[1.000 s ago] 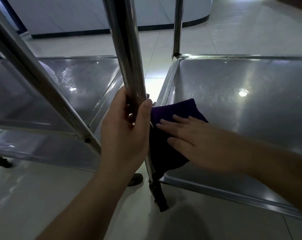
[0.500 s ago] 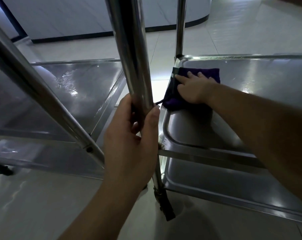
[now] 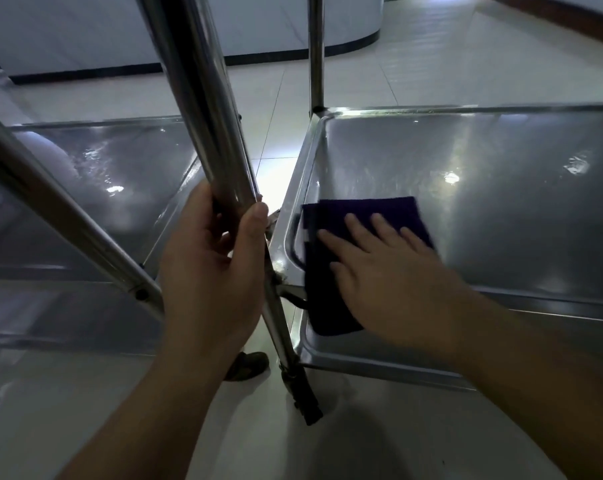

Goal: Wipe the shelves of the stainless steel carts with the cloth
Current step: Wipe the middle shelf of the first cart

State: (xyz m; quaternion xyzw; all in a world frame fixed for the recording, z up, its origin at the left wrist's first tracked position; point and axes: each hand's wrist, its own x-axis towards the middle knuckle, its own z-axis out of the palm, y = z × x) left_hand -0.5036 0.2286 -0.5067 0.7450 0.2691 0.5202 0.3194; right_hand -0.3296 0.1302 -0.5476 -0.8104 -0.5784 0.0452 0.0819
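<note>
Our left hand grips the post while our flat right hand presses the cloth on the shelf, most of it seemingly unwiped.

Hidden and cut off

The right hand covers much of the purple cloth; the shelf runs off the right edge, and the upright post off the top.
</note>
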